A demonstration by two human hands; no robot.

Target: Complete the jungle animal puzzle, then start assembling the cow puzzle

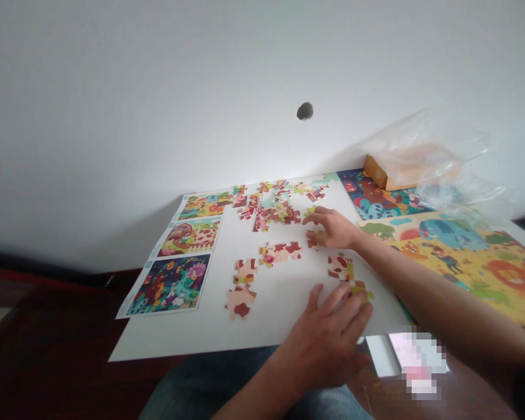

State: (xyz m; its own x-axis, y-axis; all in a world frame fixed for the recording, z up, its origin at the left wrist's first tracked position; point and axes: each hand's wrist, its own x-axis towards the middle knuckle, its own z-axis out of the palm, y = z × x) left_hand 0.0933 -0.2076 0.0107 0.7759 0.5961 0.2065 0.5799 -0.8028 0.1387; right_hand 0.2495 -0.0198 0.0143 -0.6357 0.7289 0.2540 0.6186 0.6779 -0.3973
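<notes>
My left hand rests at the table's near edge with fingers spread, their tips over green-and-brown puzzle pieces. Just beyond them lie joined pieces with brown-and-cream cow patches. Farther back, my right hand reaches in from the right, its bent fingers apart. The thumb is at a brown puzzle piece, which it partly covers; the other fingertips are beside a green piece. A joined cow-head strip lies left of centre, and two cow-patterned pieces are nearer the left.
A heap of mixed puzzle pieces lies at the back of the white table. On the left is a sheet with three pictures. At right are an assembled animal puzzle, a dark forest puzzle, an orange box and clear plastic bags.
</notes>
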